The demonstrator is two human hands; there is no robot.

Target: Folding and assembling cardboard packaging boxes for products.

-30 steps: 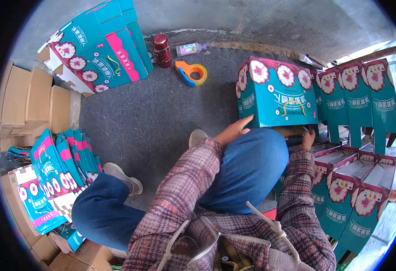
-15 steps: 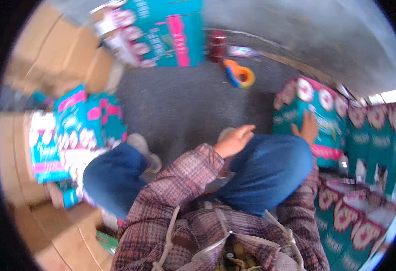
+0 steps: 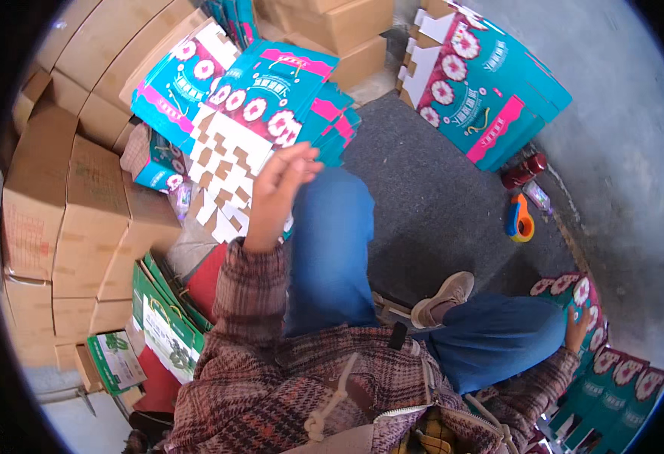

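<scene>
1. Flat boxes, teal and pink, lie in an overlapping stack at front left; the fanning leaves edges showing, which probably makes single sheets easier to pick up; their white slotted ends lie on the side nearer the person.
2. Leaning box sheet stands tilted by the wall, likely to spare floor; tape cutter, red flask and bottle lie near it, perhaps out of the feet's way.
3. Left hand is raised on a bent elbow, in front of the stack as seen from above; fingers curl loosely and nothing shows in them, so the grip looks released; whether the fingertips brush cardboard, I cannot tell.
4. Right hand reaches low beyond the right knee to a teal box, seemingly steadying it; the knee hides part, so whether it grasps or merely rests, I cannot tell.
</scene>
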